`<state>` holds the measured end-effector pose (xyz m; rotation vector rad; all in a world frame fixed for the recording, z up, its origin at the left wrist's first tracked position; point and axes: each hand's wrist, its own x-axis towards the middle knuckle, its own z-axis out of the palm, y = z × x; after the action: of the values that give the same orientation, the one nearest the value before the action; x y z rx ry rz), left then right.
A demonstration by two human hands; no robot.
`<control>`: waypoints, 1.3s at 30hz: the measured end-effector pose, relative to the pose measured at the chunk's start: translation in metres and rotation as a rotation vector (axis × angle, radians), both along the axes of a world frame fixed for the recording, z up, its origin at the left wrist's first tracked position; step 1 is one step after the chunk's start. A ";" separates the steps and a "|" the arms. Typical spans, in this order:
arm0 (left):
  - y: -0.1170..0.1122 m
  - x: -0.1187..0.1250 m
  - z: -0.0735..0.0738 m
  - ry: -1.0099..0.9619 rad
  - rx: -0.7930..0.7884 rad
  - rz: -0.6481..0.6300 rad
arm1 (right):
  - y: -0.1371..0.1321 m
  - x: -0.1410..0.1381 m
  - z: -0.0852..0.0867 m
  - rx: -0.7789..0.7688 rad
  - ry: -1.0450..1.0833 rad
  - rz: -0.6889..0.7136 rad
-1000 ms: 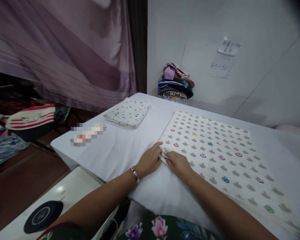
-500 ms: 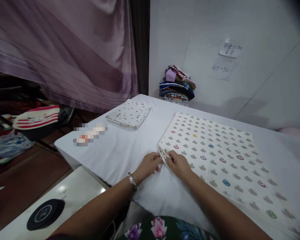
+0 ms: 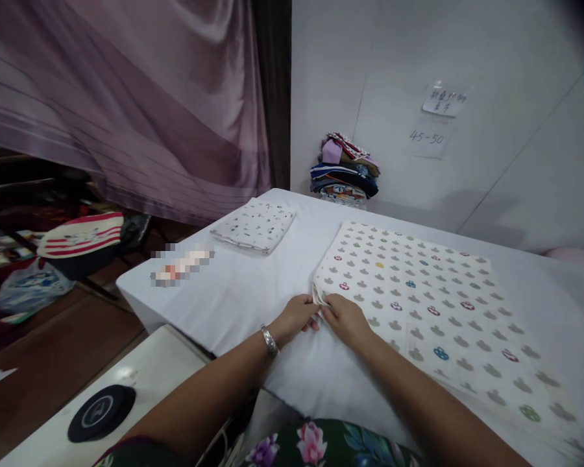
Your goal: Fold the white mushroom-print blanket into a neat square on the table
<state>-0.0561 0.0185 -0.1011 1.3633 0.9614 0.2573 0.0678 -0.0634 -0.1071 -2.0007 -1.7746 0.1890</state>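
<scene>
A cream cloth [image 3: 409, 305] printed with grey shapes and a few coloured ones lies spread in layers over the right part of the white-covered table [image 3: 253, 285]. At its near left corner, my right hand [image 3: 348, 318] pinches the gathered edge between thumb and fingers. My left hand [image 3: 299, 314], with a silver bracelet at the wrist, closes on the same corner from the left. The two hands are almost touching. Folded edges of the corner show between them, while the fingertips are partly hidden.
A folded patterned cloth [image 3: 257, 224] lies at the table's far left, near a blurred-out item [image 3: 182, 264]. Stacked folded clothes [image 3: 345, 170] stand by the wall. At lower left, a round black object [image 3: 102, 413] rests on a white surface [image 3: 160, 363]. A purple curtain [image 3: 175, 97] hangs behind.
My left hand has come closer to my right hand at the cloth's corner, and less of the folded edge shows between them. The view has shifted slightly.
</scene>
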 end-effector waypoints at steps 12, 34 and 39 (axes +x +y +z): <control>-0.003 -0.006 0.006 -0.068 -0.021 0.025 | -0.001 0.000 -0.004 0.110 0.225 -0.020; -0.002 -0.006 0.000 -0.084 -0.006 0.048 | -0.006 0.009 0.002 0.310 0.227 -0.057; -0.003 -0.007 0.002 -0.103 -0.007 0.045 | -0.009 0.003 0.001 0.180 -0.159 -0.026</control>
<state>-0.0629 0.0157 -0.0990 1.3103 0.9069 0.3540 0.0709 -0.0727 -0.1064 -1.9543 -1.7900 -0.1381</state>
